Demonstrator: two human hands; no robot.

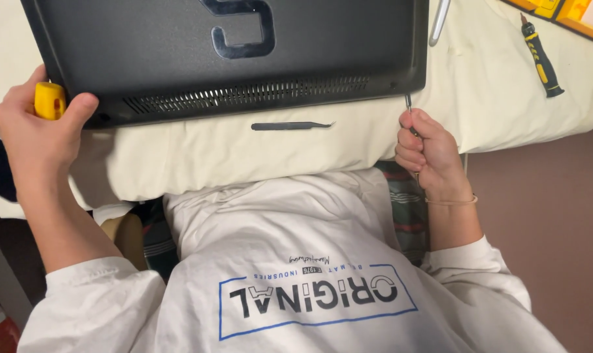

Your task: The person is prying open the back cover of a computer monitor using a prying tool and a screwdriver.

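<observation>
Hands flank the monitor back (231, 59): left grip (38, 127) wraps a yellow handle (50, 100), right grip (430, 150) pinches a thin tool (408, 104).

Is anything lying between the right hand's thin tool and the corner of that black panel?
Nothing visible. The right hand holds a thin dark metal tool whose tip already meets the lower right corner of the black plastic monitor back panel. The slim black tweezers lie off to one side.

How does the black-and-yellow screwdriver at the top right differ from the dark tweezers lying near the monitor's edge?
The screwdriver is thick-handled, black with yellow; the tweezers are thin, flat and all dark. The screwdriver lies slanted, far right; the tweezers lie level, just below the black monitor back. Both rest untouched on the cream cloth.
</observation>
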